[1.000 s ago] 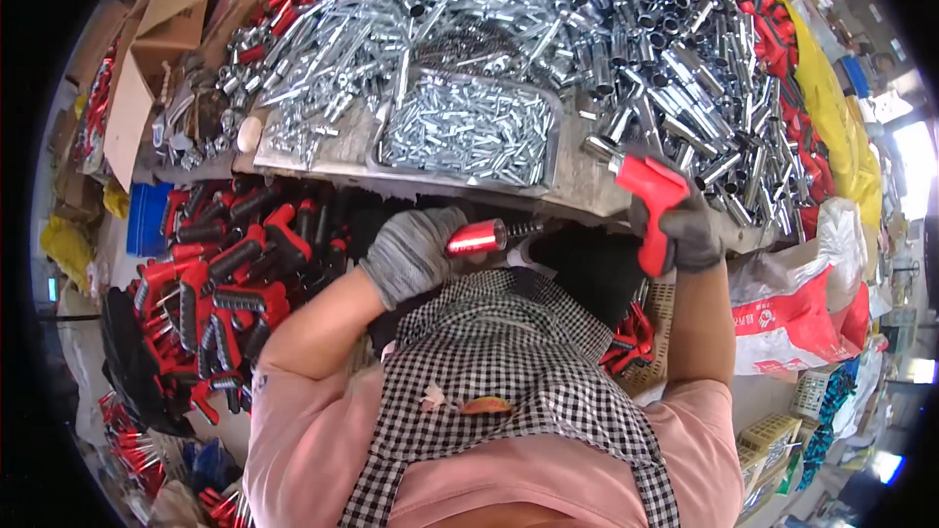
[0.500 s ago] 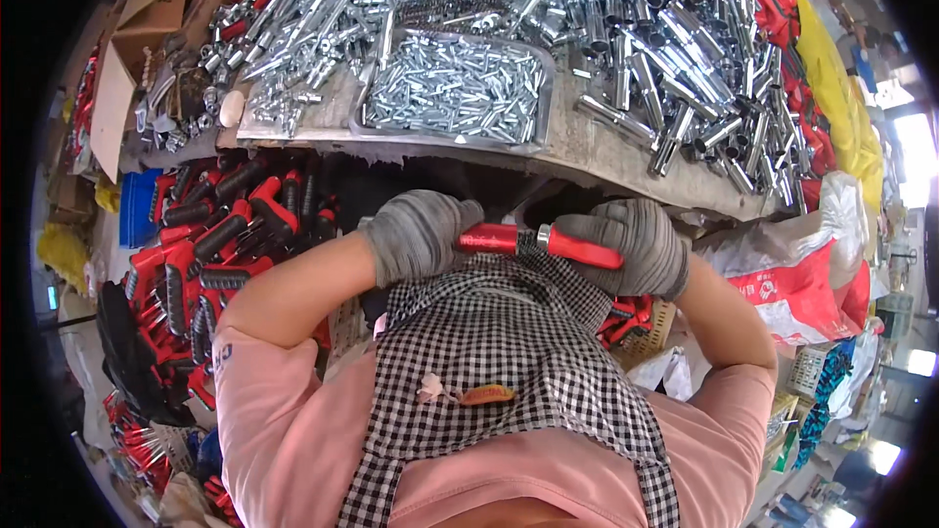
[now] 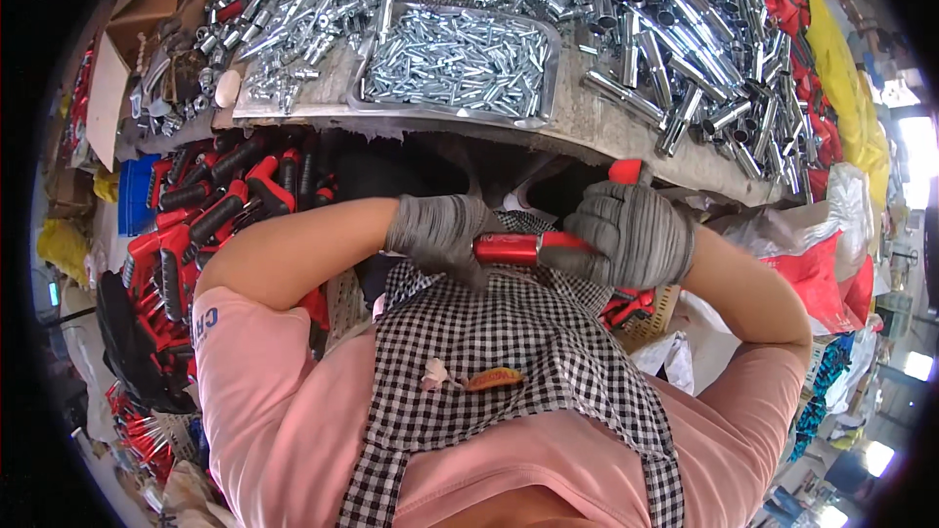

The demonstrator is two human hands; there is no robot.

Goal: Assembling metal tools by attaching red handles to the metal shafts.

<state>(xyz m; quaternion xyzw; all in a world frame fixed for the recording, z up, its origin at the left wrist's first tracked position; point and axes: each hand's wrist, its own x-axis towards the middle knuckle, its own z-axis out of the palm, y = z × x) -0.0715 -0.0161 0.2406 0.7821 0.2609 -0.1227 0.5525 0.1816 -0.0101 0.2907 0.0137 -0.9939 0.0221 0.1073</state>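
Both my hands wear grey striped work gloves and meet in front of my chequered apron (image 3: 489, 332). My left hand (image 3: 445, 235) is closed round one end of a red tool handle (image 3: 509, 248), held roughly level. My right hand (image 3: 631, 240) grips its other end, with the fingers wrapped over it. A red tip (image 3: 626, 171) sticks up above my right hand, apparently the tool's bent end; the joint between is hidden by the glove. Directly beyond my hands lies the worktable's front edge (image 3: 450, 125).
On the table stands a clear tray (image 3: 551, 68) of small metal pins, between heaps of metal rods (image 3: 323, 5) and shiny tubes (image 3: 685, 68). At left is a pile of red and black pistol-grip handles (image 3: 220, 210). A red and white sack (image 3: 822, 264) sits at right.
The tool's right-hand part lay in line before; now a red tip points up above my right hand. My left hand has shifted right, and the whole hold sits slightly differently.
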